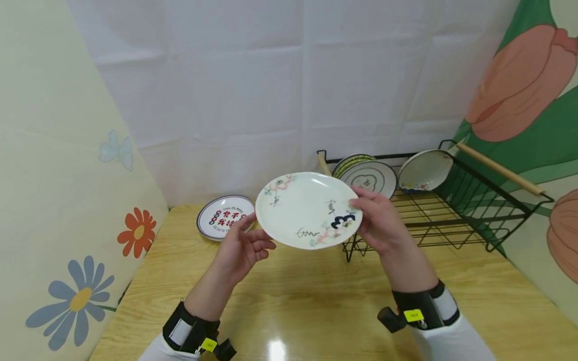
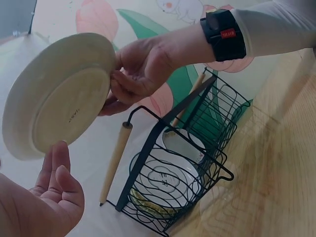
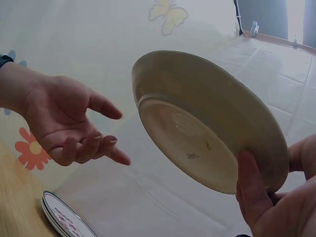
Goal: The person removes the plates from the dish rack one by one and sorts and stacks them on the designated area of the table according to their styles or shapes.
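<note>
Glossy round plate (image 1: 304, 208) in right grip (image 1: 380, 220).

White plate (image 1: 307, 208), pink and navy motifs, black rack (image 1: 469, 220)

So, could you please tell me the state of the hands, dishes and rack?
Painted plate: held up, tilted, nothing on it.
Right hand: gripping the painted plate's rim.
Left hand: fingers relaxed, holding nothing.
Lettered plate: lying face up.
Rack: upright, partly filled.
Racked dishes at left: tilted, overlapping.
Bowl: tilted in the rack.
</note>
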The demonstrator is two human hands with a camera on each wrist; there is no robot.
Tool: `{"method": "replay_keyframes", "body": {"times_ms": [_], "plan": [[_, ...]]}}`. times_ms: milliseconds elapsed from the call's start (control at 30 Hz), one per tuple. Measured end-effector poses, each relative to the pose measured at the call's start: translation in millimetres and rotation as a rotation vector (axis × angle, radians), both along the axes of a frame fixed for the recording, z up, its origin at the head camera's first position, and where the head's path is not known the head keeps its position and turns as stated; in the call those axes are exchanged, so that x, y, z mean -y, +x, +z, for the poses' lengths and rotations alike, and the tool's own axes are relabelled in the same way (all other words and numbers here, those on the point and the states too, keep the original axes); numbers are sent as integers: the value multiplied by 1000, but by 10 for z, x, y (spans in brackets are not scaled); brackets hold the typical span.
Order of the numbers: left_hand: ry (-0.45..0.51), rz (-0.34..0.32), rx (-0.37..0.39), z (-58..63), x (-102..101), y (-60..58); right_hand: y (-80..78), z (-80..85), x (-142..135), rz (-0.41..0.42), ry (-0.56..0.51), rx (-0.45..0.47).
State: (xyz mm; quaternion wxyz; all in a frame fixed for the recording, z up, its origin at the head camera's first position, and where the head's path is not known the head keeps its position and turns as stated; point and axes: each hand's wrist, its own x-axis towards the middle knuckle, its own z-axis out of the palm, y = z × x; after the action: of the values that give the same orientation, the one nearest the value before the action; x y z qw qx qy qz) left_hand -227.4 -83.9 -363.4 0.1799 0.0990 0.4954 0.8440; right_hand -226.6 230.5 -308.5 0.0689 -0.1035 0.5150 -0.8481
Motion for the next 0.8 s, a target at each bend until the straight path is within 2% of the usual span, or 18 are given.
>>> {"method": "replay_keyframes", "body": {"times_ms": [167,367,600,800], "plan": [[8,24,-83,63,7,80,46,-13,161,-26,80,35],[24,43,-100,101,30,116,38,-86,293,-62,150,49],[-79,105,-96,103,54,70,35,-133,336,-74,189,46],[-164,90,-107,157,145,66,41,-150,358,-53,192,36]]}}
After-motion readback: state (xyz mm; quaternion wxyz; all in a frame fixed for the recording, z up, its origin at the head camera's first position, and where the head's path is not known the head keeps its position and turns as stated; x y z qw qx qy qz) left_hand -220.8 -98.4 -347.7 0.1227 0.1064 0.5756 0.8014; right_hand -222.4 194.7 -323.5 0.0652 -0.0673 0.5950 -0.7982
